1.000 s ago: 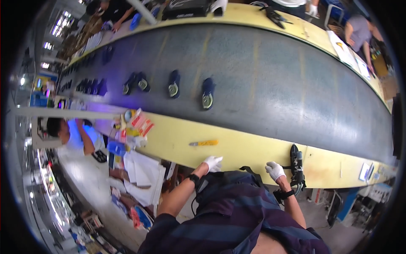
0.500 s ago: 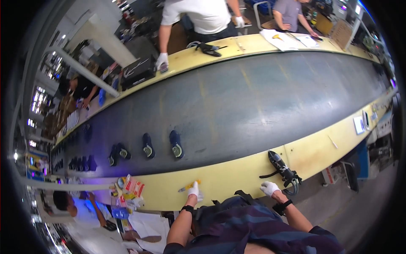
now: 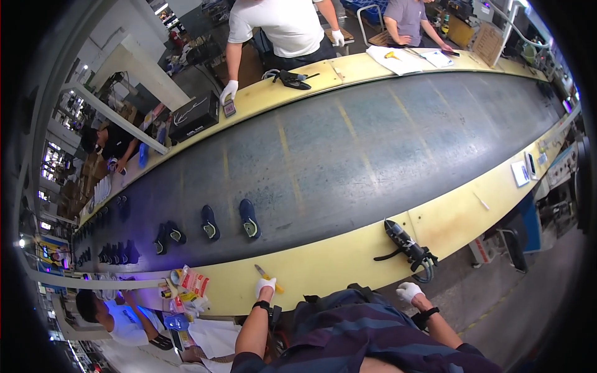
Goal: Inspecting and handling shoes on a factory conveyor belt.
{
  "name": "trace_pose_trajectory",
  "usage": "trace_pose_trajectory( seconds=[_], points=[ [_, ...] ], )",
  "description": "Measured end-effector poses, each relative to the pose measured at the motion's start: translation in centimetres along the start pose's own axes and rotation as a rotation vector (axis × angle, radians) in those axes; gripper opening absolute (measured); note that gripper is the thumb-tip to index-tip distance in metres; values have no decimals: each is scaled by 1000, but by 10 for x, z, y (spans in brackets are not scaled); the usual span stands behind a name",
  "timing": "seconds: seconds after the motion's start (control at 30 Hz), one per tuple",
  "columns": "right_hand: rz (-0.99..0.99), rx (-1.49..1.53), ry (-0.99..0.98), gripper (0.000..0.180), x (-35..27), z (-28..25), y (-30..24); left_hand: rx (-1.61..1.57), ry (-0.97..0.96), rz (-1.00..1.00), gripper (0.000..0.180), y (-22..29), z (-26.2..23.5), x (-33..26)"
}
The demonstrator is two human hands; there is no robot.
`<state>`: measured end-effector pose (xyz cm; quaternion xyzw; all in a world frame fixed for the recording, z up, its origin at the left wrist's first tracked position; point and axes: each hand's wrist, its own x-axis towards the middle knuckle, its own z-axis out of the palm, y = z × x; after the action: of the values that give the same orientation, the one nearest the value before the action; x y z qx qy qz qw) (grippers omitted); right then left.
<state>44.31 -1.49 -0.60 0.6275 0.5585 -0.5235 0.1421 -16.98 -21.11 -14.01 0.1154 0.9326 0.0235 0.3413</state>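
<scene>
My left hand, in a white glove, is closed around a slim yellow utility knife at the near edge of the cream tabletop. The knife's grey tip points up and left, away from me; its handle end shows beside my fingers. Just off the tabletop's edge, my right hand, also gloved in white, is curled into a fist with nothing visible in it. Nearest to that hand, a black handheld device with a strap and grey hoses lies on the tabletop.
Beyond the tabletop runs a wide dark conveyor belt. Dark blue shoes stand on its left part. Red-and-white packets lie at left. Across the belt, a white-shirted person touches a small object beside a black box.
The yellow knife has turned from pointing left to pointing away from me, with my left hand. My right hand has curled tighter and drawn back from the tabletop. The view has shifted slightly.
</scene>
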Motion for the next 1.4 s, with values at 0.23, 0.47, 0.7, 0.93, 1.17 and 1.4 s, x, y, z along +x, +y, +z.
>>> trace_pose_trajectory(
  seconds=[0.23,0.47,0.7,0.93,1.17,1.4],
  points=[
    [76,180,-84,38,-1,29,88,-75,146,14,61,5,2,-55],
    [366,592,-65,36,5,64,166,-90,45,270,64,34,28,-83],
    [496,614,-180,38,14,90,193,62,-84,465,65,102,64,-110],
    [363,760,-66,32,18,85,172,236,-203,647,67,142,80,-112],
    [318,1089,181,24,-14,155,173,234,-453,582,58,123,30,-81],
    [343,713,216,32,-80,322,194,335,-467,644,41,169,53,-139]
  ],
)
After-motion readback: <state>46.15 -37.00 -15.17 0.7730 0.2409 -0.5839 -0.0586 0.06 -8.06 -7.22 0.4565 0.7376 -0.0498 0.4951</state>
